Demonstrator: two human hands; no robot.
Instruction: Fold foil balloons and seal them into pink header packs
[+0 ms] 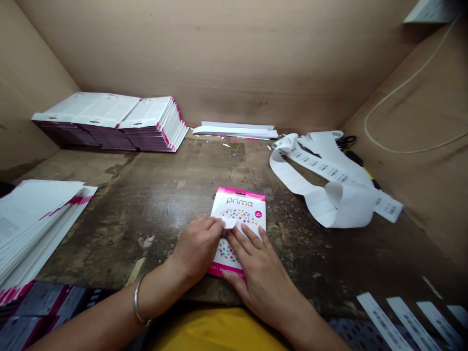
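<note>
A pink-and-white "prima" packet (239, 204) with coloured dots lies flat on the worn wooden table (157, 195), near its front edge. My left hand (197, 246) rests on the packet's left side, its fingertips pinching a small white sticker (229, 223) against the packet's face. My right hand (261, 265) lies flat on the packet's lower right, fingers stretched out and pressing down beside the sticker. A metal bangle sits on my left wrist.
Stacks of the same packets lie face down at the back left (109, 122) and at the left edge (36, 224). A long strip of barcode labels (329, 180) curls at the right. Flat white sheets (236, 130) sit at the back. Label strips (402, 319) lie at the front right. Plywood walls enclose the table.
</note>
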